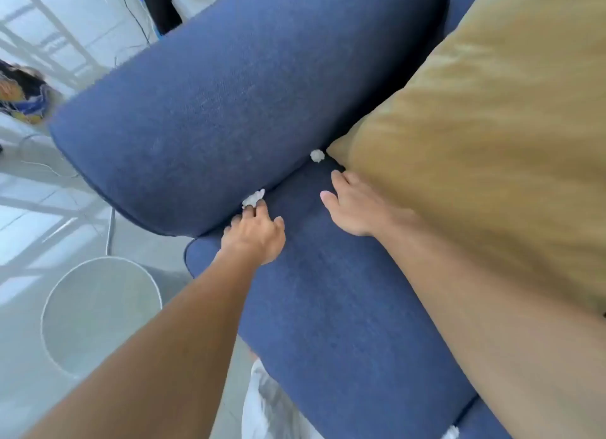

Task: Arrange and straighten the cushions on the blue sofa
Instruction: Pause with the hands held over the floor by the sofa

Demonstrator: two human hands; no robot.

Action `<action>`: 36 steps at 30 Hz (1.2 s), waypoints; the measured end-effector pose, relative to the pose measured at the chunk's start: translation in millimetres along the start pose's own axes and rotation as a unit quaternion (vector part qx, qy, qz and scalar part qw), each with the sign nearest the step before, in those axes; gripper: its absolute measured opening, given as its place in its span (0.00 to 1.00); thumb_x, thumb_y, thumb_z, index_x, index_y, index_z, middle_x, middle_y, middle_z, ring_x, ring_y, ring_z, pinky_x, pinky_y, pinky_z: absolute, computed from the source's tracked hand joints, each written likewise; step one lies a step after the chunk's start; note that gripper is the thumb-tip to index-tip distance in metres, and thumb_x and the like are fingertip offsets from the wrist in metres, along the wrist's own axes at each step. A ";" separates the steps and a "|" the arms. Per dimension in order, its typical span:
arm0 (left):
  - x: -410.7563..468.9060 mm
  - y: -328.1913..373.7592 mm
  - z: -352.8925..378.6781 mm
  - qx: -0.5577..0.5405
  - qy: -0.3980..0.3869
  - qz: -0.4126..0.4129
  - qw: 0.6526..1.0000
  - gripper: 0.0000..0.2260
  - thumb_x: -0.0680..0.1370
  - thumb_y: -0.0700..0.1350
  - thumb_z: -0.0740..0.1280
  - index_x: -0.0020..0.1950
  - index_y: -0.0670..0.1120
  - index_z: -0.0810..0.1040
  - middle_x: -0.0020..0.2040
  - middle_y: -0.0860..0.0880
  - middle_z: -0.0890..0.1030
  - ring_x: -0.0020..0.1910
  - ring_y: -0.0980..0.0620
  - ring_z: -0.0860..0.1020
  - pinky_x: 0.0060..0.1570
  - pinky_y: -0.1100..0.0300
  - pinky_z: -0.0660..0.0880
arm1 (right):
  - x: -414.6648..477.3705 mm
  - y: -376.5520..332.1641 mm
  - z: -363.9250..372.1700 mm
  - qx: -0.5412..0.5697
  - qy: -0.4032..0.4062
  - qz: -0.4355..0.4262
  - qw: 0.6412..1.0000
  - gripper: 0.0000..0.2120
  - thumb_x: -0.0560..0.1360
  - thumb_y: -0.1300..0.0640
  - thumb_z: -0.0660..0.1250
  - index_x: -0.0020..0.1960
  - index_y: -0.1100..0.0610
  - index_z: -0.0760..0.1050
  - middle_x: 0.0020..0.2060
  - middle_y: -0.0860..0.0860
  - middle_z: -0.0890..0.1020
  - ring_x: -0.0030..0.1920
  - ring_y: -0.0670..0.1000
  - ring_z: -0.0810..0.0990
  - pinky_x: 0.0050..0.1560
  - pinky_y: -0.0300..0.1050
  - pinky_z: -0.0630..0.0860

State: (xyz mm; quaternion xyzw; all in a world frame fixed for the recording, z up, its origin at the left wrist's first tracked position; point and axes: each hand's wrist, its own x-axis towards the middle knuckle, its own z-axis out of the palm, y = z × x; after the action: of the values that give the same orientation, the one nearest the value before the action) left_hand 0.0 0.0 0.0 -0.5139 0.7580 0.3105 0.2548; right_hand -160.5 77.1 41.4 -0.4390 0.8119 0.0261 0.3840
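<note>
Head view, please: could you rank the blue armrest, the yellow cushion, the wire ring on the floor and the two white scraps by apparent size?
1. The blue armrest and yellow cushion: similar, the cushion runs off frame, so unranked.
2. The wire ring.
3. Alike: scrap by the left hand, scrap by the cushion corner.

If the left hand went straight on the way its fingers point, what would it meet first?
The white scrap in the crease, which the left hand seems to touch; behind it, the blue armrest.
</note>
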 end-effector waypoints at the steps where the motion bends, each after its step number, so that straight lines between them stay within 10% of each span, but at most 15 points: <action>1: 4.9 0.4 5.1 -0.006 0.008 -0.011 1.000 0.26 0.82 0.53 0.50 0.78 0.46 0.52 0.76 0.43 0.60 0.69 0.38 0.64 0.68 0.45 0.62 | 8.0 -0.3 6.2 -0.014 0.001 -0.007 1.000 0.28 0.83 0.46 0.45 0.79 0.59 0.48 0.75 0.53 0.59 0.74 0.54 0.58 0.71 0.49 0.59; 22: 71.1 -23.3 78.0 0.004 0.265 0.068 0.962 0.27 0.78 0.59 0.53 0.68 0.43 0.72 0.64 0.44 0.69 0.60 0.44 0.71 0.65 0.49 0.65 | 134.5 9.9 51.1 -0.151 0.069 -0.066 0.984 0.31 0.81 0.42 0.51 0.76 0.61 0.56 0.73 0.58 0.58 0.72 0.59 0.60 0.73 0.51 0.56; 36: 90.3 -25.6 40.3 0.025 0.042 0.130 0.990 0.52 0.65 0.76 0.59 0.79 0.48 0.49 0.78 0.49 0.57 0.76 0.49 0.58 0.74 0.54 0.58 | 151.4 11.8 17.4 -0.206 -0.104 -0.032 0.973 0.58 0.63 0.23 0.61 0.79 0.53 0.42 0.78 0.50 0.47 0.78 0.54 0.47 0.76 0.51 0.50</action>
State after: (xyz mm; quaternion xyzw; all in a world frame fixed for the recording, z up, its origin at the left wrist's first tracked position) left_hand -4.2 -33.7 -96.3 -0.4174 0.8356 0.3002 0.1933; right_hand -207.1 -14.0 -72.2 -0.5295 0.7302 0.2254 0.3681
